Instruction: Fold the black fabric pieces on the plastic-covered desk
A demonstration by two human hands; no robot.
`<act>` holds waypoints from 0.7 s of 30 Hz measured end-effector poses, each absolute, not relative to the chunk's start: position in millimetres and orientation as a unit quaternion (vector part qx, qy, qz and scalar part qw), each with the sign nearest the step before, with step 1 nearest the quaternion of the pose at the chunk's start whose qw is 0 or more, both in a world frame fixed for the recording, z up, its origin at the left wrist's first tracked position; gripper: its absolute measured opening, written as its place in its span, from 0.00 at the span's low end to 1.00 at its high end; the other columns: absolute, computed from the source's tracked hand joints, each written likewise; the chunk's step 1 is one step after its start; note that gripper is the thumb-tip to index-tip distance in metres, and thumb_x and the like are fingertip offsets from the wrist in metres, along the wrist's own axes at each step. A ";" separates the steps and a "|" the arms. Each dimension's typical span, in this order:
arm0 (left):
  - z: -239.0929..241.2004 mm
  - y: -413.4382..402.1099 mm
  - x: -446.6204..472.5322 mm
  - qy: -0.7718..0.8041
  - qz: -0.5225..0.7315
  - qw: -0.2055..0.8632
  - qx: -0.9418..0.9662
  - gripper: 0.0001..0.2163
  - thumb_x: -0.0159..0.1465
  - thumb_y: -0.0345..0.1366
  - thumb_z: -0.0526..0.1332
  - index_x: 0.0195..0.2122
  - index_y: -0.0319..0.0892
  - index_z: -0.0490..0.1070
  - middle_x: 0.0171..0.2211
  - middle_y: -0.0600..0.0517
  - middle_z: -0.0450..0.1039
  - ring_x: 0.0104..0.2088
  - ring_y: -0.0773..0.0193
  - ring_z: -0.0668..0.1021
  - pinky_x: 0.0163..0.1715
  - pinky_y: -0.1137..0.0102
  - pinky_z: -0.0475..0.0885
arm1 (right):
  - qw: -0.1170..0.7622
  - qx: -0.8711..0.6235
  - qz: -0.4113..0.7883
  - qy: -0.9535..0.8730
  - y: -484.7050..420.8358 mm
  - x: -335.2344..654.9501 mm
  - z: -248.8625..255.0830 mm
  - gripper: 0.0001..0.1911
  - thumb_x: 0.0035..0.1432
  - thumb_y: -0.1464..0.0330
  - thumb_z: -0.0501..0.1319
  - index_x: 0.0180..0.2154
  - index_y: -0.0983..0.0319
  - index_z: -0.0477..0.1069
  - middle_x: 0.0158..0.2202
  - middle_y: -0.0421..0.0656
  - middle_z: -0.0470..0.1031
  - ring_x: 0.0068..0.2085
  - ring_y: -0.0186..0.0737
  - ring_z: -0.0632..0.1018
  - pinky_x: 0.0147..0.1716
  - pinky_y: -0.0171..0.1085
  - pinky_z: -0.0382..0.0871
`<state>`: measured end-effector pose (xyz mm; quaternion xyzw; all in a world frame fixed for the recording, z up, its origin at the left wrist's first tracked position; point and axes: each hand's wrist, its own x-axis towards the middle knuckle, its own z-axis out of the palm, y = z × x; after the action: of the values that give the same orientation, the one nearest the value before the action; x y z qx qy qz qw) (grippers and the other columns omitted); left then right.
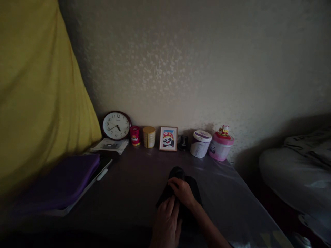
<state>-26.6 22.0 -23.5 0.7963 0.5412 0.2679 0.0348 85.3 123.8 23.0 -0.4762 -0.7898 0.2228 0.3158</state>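
Observation:
A dark piece of cloth lies on the brown table in front of me. My left hand rests flat on its near edge with fingers stretched out. My right hand lies on top of the cloth, fingers curled and pressing into it. The room is dim, so the cloth's shape is hard to make out.
Along the wall stand a round clock, a red tin, a yellow tin, a framed panda picture, a white tub and a pink tub. A purple folder lies left. A yellow curtain hangs left.

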 end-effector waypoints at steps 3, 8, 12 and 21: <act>-29.3 22.6 -27.9 0.546 0.259 0.047 0.795 0.23 0.64 0.39 0.48 0.60 0.45 0.51 0.60 0.52 0.55 0.56 0.57 0.64 0.54 0.64 0.63 | 0.375 -0.442 0.178 -0.795 110.9 98.0 17.0 0.10 0.59 0.68 0.52 0.36 0.58 0.72 0.38 0.42 0.76 0.42 0.37 0.74 0.43 0.35 0.66; -31.0 25.0 -23.7 0.555 0.241 0.069 0.793 0.24 0.64 0.41 0.48 0.61 0.42 0.50 0.62 0.52 0.51 0.58 0.58 0.61 0.55 0.66 0.62 | 0.373 -0.416 0.100 -0.823 121.8 114.7 -2.8 0.13 0.61 0.68 0.50 0.42 0.58 0.71 0.47 0.45 0.72 0.50 0.40 0.70 0.51 0.43 0.62; -31.5 27.0 -23.0 0.564 0.224 0.082 0.790 0.24 0.64 0.41 0.48 0.60 0.42 0.51 0.63 0.50 0.48 0.59 0.57 0.60 0.56 0.64 0.61 | 0.352 -0.455 0.085 -0.814 169.3 117.7 -17.1 0.17 0.61 0.67 0.48 0.49 0.60 0.68 0.53 0.45 0.69 0.57 0.42 0.65 0.55 0.48 0.58; -36.5 24.7 -23.7 0.583 0.209 0.101 0.778 0.27 0.61 0.39 0.53 0.61 0.45 0.48 0.63 0.46 0.43 0.60 0.53 0.58 0.55 0.62 0.61 | 0.410 -0.495 0.085 -0.761 154.5 125.1 2.8 0.17 0.62 0.64 0.47 0.45 0.61 0.70 0.44 0.48 0.74 0.48 0.42 0.73 0.49 0.44 0.65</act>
<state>-23.7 24.7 -36.5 0.7783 0.5833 0.2095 0.1005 125.1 154.5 2.8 -0.4954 -0.7608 0.0853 0.4105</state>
